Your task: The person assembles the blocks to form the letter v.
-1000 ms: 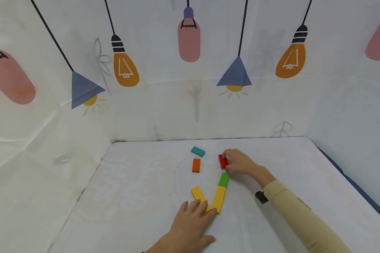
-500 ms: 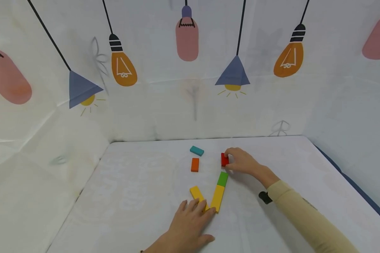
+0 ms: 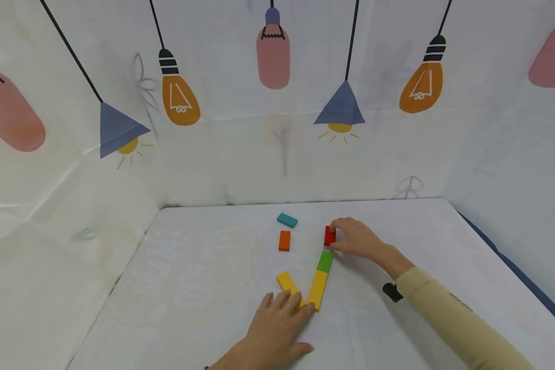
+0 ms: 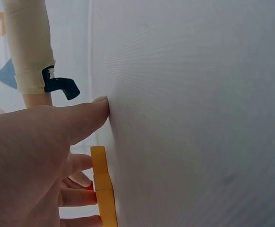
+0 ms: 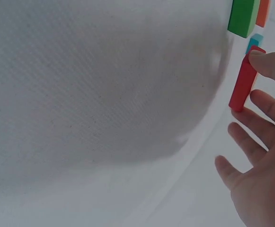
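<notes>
My right hand [image 3: 358, 239] pinches a red block [image 3: 328, 236] by its ends, between thumb and fingers, just beyond a green block [image 3: 325, 261]. In the right wrist view the red block [image 5: 243, 82] stands apart from the green one. The green block meets the far end of a yellow block [image 3: 317, 289]. A second yellow block [image 3: 285, 281] slants toward it, so the two form a V. My left hand [image 3: 275, 326] lies with fingers spread, its fingertips touching the near ends of both yellow blocks. The left wrist view shows those fingertips against the yellow blocks [image 4: 104, 191].
An orange block [image 3: 284, 241] and a teal block [image 3: 287, 220] lie on the white table [image 3: 203, 288], left of the red one. A white sheet printed with lamps [image 3: 240, 159] rises behind the table's far edge.
The red block has turned straighter and shifted slightly right in my right hand, then a little nearer the green block. My left hand stays on the yellow blocks.
</notes>
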`<state>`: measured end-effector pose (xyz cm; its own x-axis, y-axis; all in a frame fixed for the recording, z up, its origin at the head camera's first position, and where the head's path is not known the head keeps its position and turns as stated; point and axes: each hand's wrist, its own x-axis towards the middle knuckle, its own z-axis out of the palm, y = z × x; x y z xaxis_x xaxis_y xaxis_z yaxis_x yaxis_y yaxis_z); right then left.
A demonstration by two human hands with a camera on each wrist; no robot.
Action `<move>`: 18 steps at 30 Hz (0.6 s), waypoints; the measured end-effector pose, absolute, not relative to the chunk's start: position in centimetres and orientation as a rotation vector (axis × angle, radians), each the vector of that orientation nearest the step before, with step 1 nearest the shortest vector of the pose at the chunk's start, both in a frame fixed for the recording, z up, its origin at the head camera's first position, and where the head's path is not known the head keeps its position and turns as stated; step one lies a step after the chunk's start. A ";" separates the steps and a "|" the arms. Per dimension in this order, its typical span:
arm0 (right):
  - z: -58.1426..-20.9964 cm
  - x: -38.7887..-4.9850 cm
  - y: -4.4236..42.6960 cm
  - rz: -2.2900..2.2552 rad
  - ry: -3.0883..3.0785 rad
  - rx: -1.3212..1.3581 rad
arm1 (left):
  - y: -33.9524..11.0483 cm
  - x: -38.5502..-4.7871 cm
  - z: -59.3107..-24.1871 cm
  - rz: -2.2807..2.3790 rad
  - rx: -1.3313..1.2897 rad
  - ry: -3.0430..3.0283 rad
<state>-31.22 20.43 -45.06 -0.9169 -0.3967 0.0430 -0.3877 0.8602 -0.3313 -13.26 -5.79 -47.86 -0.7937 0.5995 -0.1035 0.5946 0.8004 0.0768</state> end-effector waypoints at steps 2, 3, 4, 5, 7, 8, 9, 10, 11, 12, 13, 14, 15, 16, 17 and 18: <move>-45.0 -31.1 20.5 -0.522 3.004 -0.636 | -5.8 -13.3 -47.8 0.060 0.949 2.862; -45.0 -31.0 20.5 -0.522 3.002 -0.640 | -5.7 -13.3 -47.8 0.060 0.947 2.860; -45.0 -31.0 20.5 -0.520 3.001 -0.639 | -5.7 -13.3 -47.8 0.060 0.945 2.858; -45.1 -30.9 20.5 -0.517 2.998 -0.639 | -5.7 -13.3 -47.8 0.061 0.943 2.855; -45.1 -30.8 20.5 -0.512 2.990 -0.636 | -5.7 -13.3 -47.8 0.060 0.940 2.851; -45.1 -30.8 20.5 -0.509 2.986 -0.632 | -5.7 -13.3 -47.8 0.060 0.940 2.850; -45.1 -30.8 20.5 -0.509 2.984 -0.627 | -5.7 -13.3 -47.8 0.059 0.941 2.849; -45.1 -30.7 20.5 -0.510 2.982 -0.619 | -5.7 -13.3 -47.9 0.057 0.943 2.850; -45.1 -30.7 20.5 -0.509 2.980 -0.621 | -5.7 -13.3 -47.9 0.055 0.945 2.851; -45.2 -30.7 20.6 -0.513 2.977 -0.617 | -5.8 -13.3 -47.9 0.053 0.946 2.853; -45.2 -30.7 20.6 -0.508 2.979 -0.619 | -5.8 -13.3 -47.9 0.051 0.948 2.856; -45.3 -30.8 20.7 -0.504 2.980 -0.623 | -5.8 -13.3 -48.0 0.048 0.950 2.857; -45.4 -30.8 20.7 -0.502 2.982 -0.629 | -5.8 -13.3 -48.0 0.045 0.950 2.859; -45.5 -30.9 20.8 -0.494 2.984 -0.634 | -5.8 -13.3 -48.0 0.044 0.950 2.860; -45.7 -30.9 20.9 -0.486 2.986 -0.642 | -5.7 -13.3 -48.0 0.045 0.950 2.861; -45.8 -31.0 20.9 -0.481 2.988 -0.644 | -5.7 -13.3 -48.0 0.046 0.949 2.861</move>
